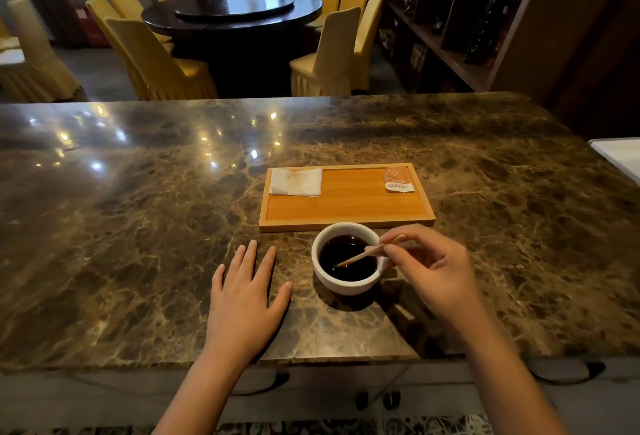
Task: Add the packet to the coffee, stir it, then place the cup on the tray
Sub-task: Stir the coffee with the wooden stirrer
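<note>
**Stirring the coffee beside the tray**

Dark marble counter (pixel 138 226) fills the near half of our view, polished enough to throw back ceiling lights; beyond it stand a round dark dining table (pixel 232 11) ringed by yellow-covered chairs (pixel 152 56), and wooden shelving (pixel 460 18) along the right wall.

Our right hand (pixel 433 268) is curled into a pinch; thumb and forefinger grip the upper end of a thin wooden stir stick (pixel 360 256), and the other fingers are folded loosely beneath; the stick slants down to the left and its lower tip sits in the dark coffee (pixel 346 261). We see the coffee in a white cup (pixel 346 287) that stands on the counter, just in front of the tray's near edge and not on it.

Our left hand (pixel 242 296) lies flat and open on the marble, palm down, fingers spread, holding nothing; it is near the cup's left side but apart from it.

On the wooden tray (pixel 346 212) we find a folded white napkin (pixel 296 182) in the far left corner and the orange packet (pixel 398 178) in the far right corner; whether the packet is torn open we cannot tell.
</note>
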A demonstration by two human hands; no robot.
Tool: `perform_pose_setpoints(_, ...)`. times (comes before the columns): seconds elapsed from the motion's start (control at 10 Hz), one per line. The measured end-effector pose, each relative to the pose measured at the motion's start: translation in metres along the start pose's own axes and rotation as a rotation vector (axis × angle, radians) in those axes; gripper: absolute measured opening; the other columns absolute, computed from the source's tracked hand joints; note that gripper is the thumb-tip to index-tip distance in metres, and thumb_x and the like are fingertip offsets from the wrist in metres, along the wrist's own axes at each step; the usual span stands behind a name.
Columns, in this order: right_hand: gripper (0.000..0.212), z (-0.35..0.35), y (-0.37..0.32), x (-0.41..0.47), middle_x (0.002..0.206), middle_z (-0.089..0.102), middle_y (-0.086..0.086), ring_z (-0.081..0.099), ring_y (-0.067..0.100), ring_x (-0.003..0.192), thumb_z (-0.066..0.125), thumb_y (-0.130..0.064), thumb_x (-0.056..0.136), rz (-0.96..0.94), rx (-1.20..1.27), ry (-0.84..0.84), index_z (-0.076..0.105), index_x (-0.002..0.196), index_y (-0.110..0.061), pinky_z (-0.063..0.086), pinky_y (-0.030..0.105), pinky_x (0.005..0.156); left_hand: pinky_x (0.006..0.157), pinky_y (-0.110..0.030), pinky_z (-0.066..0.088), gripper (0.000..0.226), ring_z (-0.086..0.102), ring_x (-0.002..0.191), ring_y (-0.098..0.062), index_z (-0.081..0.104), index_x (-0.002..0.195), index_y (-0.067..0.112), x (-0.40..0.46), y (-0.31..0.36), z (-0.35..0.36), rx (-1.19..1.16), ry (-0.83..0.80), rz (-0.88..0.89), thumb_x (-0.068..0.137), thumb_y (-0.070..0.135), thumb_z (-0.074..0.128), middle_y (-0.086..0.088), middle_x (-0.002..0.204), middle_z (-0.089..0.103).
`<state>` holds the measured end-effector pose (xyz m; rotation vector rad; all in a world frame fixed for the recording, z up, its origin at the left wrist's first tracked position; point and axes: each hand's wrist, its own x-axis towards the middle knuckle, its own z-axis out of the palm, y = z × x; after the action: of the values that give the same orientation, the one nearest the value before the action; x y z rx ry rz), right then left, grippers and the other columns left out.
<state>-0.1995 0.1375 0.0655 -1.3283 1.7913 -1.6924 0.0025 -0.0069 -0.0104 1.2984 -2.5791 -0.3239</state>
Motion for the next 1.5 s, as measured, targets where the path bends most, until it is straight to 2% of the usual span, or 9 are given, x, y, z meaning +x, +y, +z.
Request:
perform_pose_setpoints(0.1, 0.018, 0.008, 0.005, -0.001, 0.087, 0.072, 0.0, 0.07, 0.013, 0.082, 0.062, 0.0, 0.083, -0.025, 0.03, 0.043, 0.068, 0.088, -0.015, 0.058, 0.024, 0.068, 0.117, -0.043, -0.001, 0.063, -0.004, 0.144, -0.014, 0.011, 0.144, 0.034, 0.0, 0.0, 0.0, -0.001, 0.005, 0.0, 0.087, 0.059, 0.026, -0.001, 0.157, 0.006)
perform_pose_setpoints(0.3, 0.018, 0.006, 0.013, -0.005, 0.091, 0.069, -0.003, 0.067, 0.01, 0.086, 0.058, -0.007, 0.088, -0.073, -0.13, 0.106, 0.064, 0.092, -0.023, 0.058, 0.025, 0.068, 0.116, -0.041, -0.002, 0.064, -0.004, 0.143, -0.013, 0.011, 0.144, 0.034, 0.0, 0.001, 0.001, -0.003, 0.013, -0.003, 0.087, 0.059, 0.025, -0.001, 0.157, 0.006)
perform_pose_setpoints(0.5, 0.011, -0.002, 0.013, -0.012, 0.085, 0.063, -0.001, 0.061, 0.011, 0.077, 0.042, -0.026, 0.091, -0.116, -0.304, 0.085, 0.052, 0.092, -0.024, 0.051, 0.03, 0.062, 0.116, -0.041, -0.002, 0.064, -0.004, 0.143, -0.013, 0.011, 0.144, 0.034, 0.0, 0.001, 0.0, -0.002, 0.016, -0.002, 0.087, 0.06, 0.024, 0.0, 0.157, 0.005)
perform_pose_setpoints(0.6, 0.012, 0.0, 0.007, -0.015, 0.083, 0.061, -0.008, 0.061, 0.011, 0.077, 0.039, -0.029, 0.089, -0.118, -0.274, 0.056, 0.051, 0.092, -0.026, 0.052, 0.024, 0.062, 0.116, -0.041, -0.002, 0.064, -0.003, 0.143, -0.013, 0.011, 0.144, 0.034, 0.0, 0.001, 0.0, -0.003, 0.015, -0.003, 0.086, 0.06, 0.024, 0.0, 0.157, 0.005)
perform_pose_setpoints(0.8, 0.008, 0.014, 0.006, -0.018, 0.089, 0.067, -0.001, 0.068, 0.012, 0.082, 0.05, -0.022, 0.093, -0.096, -0.096, 0.045, 0.057, 0.092, -0.022, 0.059, 0.032, 0.064, 0.117, -0.042, -0.001, 0.064, -0.004, 0.143, -0.014, 0.011, 0.144, 0.034, 0.0, 0.002, -0.001, -0.007, 0.011, -0.004, 0.087, 0.059, 0.026, -0.001, 0.157, 0.005)
perform_pose_setpoints(0.9, 0.011, 0.021, 0.006, -0.018, 0.092, 0.069, 0.0, 0.069, 0.011, 0.087, 0.05, -0.024, 0.091, -0.098, -0.064, 0.055, 0.059, 0.092, -0.02, 0.06, 0.03, 0.067, 0.117, -0.042, -0.001, 0.063, -0.004, 0.143, -0.013, 0.011, 0.144, 0.034, -0.001, 0.002, -0.001, -0.008, 0.01, -0.004, 0.088, 0.059, 0.026, 0.0, 0.157, 0.005)
perform_pose_setpoints(1.2, 0.01, 0.021, 0.012, -0.013, 0.089, 0.065, -0.001, 0.061, 0.004, 0.084, 0.049, -0.015, 0.092, -0.183, -0.297, 0.127, 0.056, 0.097, -0.02, 0.05, 0.011, 0.067, 0.117, -0.042, -0.001, 0.064, -0.004, 0.143, -0.013, 0.01, 0.144, 0.034, -0.001, 0.002, -0.001, -0.003, 0.008, -0.007, 0.087, 0.059, 0.025, 0.0, 0.157, 0.004)
perform_pose_setpoints(1.4, 0.011, 0.009, 0.012, -0.013, 0.082, 0.061, 0.003, 0.061, 0.013, 0.072, 0.041, -0.014, 0.091, -0.116, -0.27, 0.142, 0.05, 0.093, -0.019, 0.052, 0.029, 0.059, 0.117, -0.042, 0.0, 0.064, -0.004, 0.143, -0.012, 0.011, 0.144, 0.034, -0.001, 0.001, 0.0, -0.005, 0.015, -0.01, 0.086, 0.06, 0.025, 0.0, 0.157, 0.005)
perform_pose_setpoints(1.5, 0.011, 0.008, 0.01, -0.014, 0.081, 0.062, -0.003, 0.064, 0.012, 0.074, 0.043, -0.014, 0.092, -0.089, -0.19, 0.14, 0.052, 0.091, -0.021, 0.054, 0.023, 0.06, 0.117, -0.042, 0.0, 0.064, -0.004, 0.143, -0.012, 0.011, 0.144, 0.034, -0.001, 0.002, 0.0, -0.007, 0.016, -0.012, 0.086, 0.06, 0.024, 0.001, 0.157, 0.005)
